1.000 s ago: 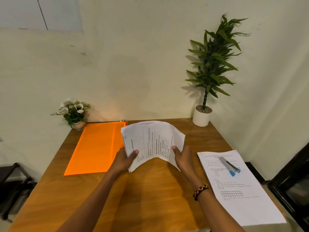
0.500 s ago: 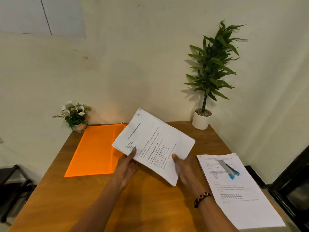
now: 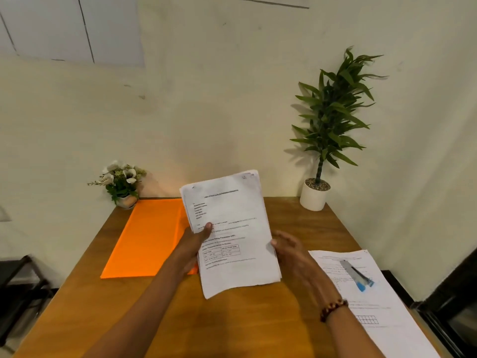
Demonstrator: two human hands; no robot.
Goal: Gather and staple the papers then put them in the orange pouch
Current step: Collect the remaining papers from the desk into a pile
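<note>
Up off the table, the left hand (image 3: 195, 244) grips the papers (image 3: 227, 228), thumb on top; the right hand (image 3: 291, 251) rests open-fingered against their right edge.

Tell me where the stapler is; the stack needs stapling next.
In the head view the stapler lies at the table's right, on the loose sheets, just right of the right hand.

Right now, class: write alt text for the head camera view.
Left hand holds a stack of papers upright over a wooden table, right hand at its edge. Orange pouch lies left; stapler rests on another sheet right.
</note>
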